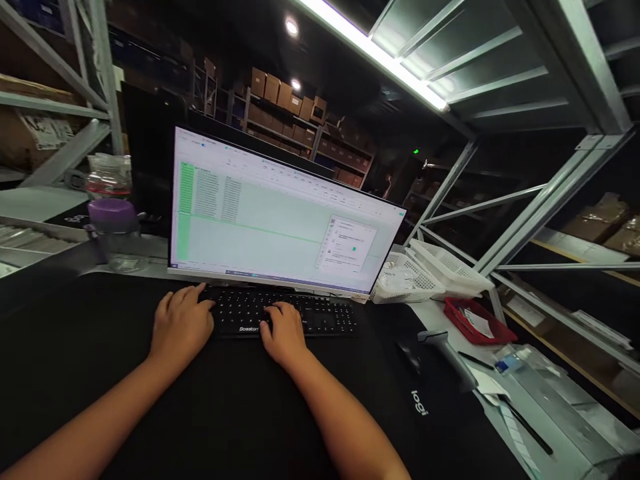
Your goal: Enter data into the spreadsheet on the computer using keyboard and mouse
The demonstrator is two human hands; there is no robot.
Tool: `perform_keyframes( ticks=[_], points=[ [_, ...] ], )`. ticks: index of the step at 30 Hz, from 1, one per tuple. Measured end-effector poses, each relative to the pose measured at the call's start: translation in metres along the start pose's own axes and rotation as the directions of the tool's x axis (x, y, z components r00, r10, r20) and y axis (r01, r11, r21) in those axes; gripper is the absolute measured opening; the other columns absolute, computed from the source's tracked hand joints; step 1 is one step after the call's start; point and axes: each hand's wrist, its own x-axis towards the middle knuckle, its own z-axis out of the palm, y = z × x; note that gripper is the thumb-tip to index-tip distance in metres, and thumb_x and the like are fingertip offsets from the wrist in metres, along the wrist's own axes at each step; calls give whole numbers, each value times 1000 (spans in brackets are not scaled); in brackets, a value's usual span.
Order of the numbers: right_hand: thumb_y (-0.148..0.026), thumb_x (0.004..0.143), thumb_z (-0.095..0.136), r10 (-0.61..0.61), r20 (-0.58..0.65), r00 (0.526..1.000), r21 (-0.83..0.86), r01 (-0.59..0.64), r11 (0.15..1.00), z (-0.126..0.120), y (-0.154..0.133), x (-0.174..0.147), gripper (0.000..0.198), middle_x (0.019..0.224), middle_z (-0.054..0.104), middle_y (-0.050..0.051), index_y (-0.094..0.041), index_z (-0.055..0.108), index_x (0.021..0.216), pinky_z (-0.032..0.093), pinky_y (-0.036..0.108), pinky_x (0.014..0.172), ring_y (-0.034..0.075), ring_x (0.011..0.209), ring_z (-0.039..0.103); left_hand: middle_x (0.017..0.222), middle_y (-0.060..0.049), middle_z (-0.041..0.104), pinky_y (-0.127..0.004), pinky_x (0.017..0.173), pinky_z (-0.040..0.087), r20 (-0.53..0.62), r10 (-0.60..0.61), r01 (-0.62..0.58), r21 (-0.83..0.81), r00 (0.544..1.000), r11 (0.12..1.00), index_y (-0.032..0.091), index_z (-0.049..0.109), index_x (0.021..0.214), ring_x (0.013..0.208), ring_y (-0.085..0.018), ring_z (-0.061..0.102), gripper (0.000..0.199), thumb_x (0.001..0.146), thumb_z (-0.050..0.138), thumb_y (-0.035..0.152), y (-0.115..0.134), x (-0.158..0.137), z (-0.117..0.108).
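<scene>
The keyboard (pixel 320 319) is black with white markings, and the mat (pixel 235 407) under it is also black, with white "logi" lettering. The screen (pixel 280 213) is mostly pale green, having one brighter green column (pixel 185 213). The lid (pixel 111 210) is purple, the tray (pixel 453 317) red, and the white basket (pixel 407 294) has a pattern of small holes.

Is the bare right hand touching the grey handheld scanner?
Apart: the head view shows black desk mat between the right hand and the grey scanner.
</scene>
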Motion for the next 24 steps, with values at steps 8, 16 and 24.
perform_keyframes(
  ticks=[8, 16, 24],
  points=[
    [-31, 102, 62, -26, 17, 1000, 5, 26, 1000, 0, -1, 0, 37, 142, 66, 11, -20, 69, 137, 44, 42, 121, 26, 136, 59, 149, -24, 59, -60, 118, 44, 94, 96, -87, -90, 991, 992, 9, 71, 128, 137, -42, 56, 64, 93, 36, 49, 34, -6, 8],
    [-41, 95, 72, 33, -2, 999, -12, -33, 999, 2, 0, 4, 61, 158, 56, 12, -24, 56, 151, 31, 55, 130, 31, 154, 42, 134, -20, 70, -55, 108, 53, 206, 218, -180, -189, 954, 965, 15, 76, 120, 125, -38, 65, 60, 91, 38, 52, 30, -6, 19],
    [-41, 108, 54, -10, 101, 995, -29, 13, 999, 4, -1, 2, 43, 160, 57, 10, -23, 61, 147, 30, 55, 131, 27, 156, 43, 128, -21, 73, -57, 107, 54, 177, 250, -208, -225, 952, 952, 14, 78, 116, 122, -39, 67, 60, 94, 37, 51, 28, -7, 25]
  ],
)
